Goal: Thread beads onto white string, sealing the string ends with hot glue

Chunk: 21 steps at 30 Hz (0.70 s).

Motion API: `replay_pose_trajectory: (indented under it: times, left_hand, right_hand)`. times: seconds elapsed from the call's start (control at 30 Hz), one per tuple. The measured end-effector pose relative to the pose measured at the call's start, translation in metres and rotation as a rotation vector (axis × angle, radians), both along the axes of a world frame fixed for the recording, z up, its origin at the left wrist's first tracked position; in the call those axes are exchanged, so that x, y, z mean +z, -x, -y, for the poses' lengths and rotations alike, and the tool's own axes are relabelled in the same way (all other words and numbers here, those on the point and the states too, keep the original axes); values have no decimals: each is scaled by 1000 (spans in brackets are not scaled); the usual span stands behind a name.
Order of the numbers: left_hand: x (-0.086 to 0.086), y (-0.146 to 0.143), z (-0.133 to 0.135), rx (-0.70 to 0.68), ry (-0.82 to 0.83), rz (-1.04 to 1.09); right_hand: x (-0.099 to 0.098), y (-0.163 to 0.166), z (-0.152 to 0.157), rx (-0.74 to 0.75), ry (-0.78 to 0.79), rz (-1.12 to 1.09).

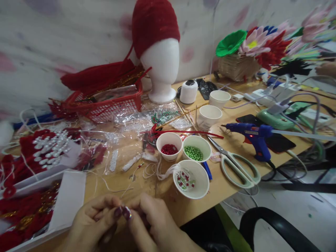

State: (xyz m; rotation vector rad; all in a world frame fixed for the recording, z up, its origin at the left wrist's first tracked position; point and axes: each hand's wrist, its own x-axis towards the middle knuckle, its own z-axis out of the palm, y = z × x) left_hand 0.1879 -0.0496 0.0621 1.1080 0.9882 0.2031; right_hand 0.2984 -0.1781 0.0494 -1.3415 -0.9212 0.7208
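My left hand (96, 220) and my right hand (153, 224) meet at the near table edge, both closed in a pinch with fingertips touching. A thin white string (130, 183) runs down to these fingertips; the exact spot they grip is hidden. Small beads (141, 164) sit on the string farther up. Just beyond my right hand stands a white paper cup (191, 190) holding red, green and white beads, with string draped over its rim. Behind it are a cup of red beads (169, 149) and a cup of green beads (193, 153).
Green-handled scissors (237, 164) and a blue glue gun (252, 134) lie to the right. White boxes (70, 196) with red pieces stand left. Behind are a red basket (112, 110), a foam head (164, 66) and a thread spool (189, 91). A chair armrest (273, 220) is at lower right.
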Motion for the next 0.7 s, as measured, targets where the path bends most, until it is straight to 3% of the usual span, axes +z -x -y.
replay_pose_trajectory:
  times: [0.1,0.23,0.7]
  left_hand:
    - [8,-12,-1,129,162,108]
    - [16,-22,-3,181,360,225]
    - [9,-21,-4,178,526,509]
  right_hand:
    - [-1,3,-5,-1,1,-119]
    - [-4,5,-10,-48,-7,-171]
    - [-4,-1,-14,-126,-68,-289]
